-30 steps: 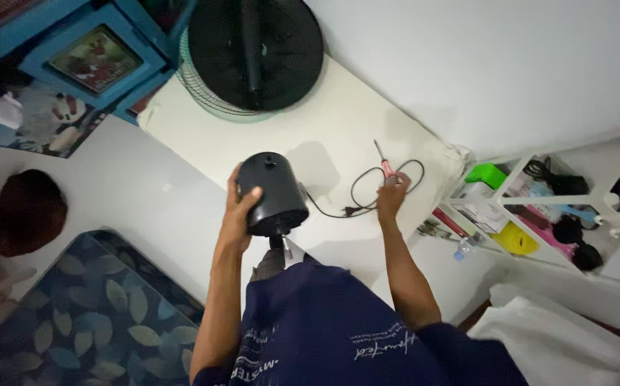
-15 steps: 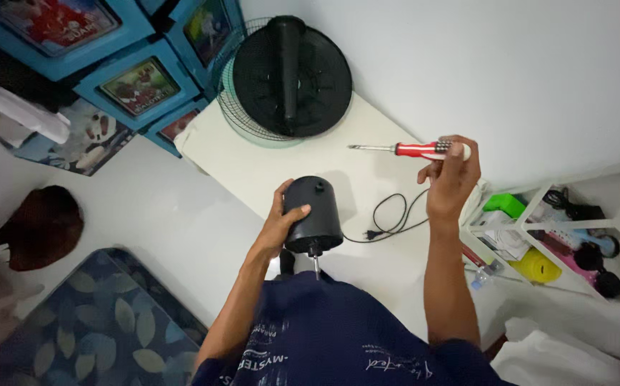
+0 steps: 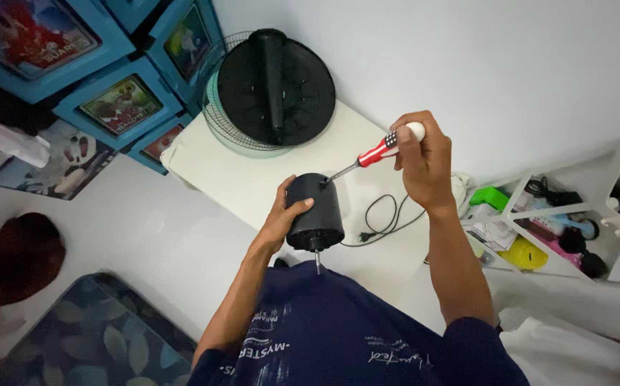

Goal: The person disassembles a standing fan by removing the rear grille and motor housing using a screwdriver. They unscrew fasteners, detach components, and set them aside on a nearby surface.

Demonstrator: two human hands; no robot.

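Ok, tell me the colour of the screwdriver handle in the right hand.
The screwdriver handle is red with a white end cap, seen best in the head view.

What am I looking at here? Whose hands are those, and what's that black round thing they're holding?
This picture comes from a camera worn on a person's head, looking down, so you see their own two arms and dark blue shirt from above. The left hand grips a black fan motor housing, a can-shaped part with a thin metal shaft sticking out at the bottom. The right hand holds a screwdriver with a red and white handle, and its tip touches the top of the housing. A black power cord lies curled on the white surface. Farther back lies the fan's round black base on a wire fan guard. To the right is a white shelf of small colourful things.
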